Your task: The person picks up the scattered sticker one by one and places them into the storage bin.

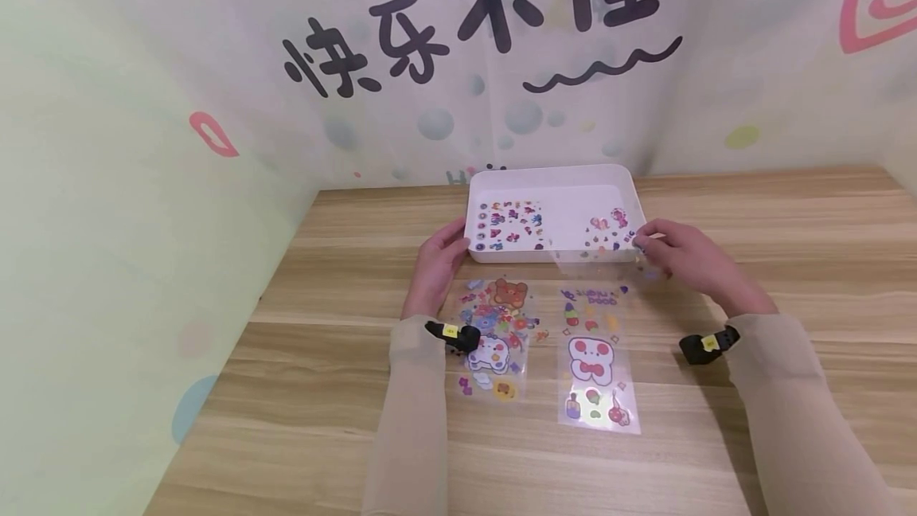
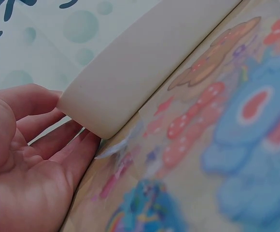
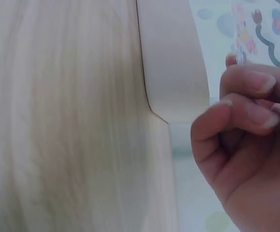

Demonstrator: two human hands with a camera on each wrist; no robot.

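My left hand is at the near left corner of a shallow white tray. In the left wrist view its fingers hold that corner from outside, with one digit up at the rim. My right hand pinches the edge of a clear sticker sheet with small pink figures, raised over the tray's near right part. In the right wrist view a bit of this sheet shows above the curled fingers. Another sticker sheet with small colourful figures lies in the tray's left half.
In front of the tray, overlapping clear sheets with bear stickers lie on the wooden table at left. To their right lies a sheet with a big white character. A printed cloth hangs behind the table.
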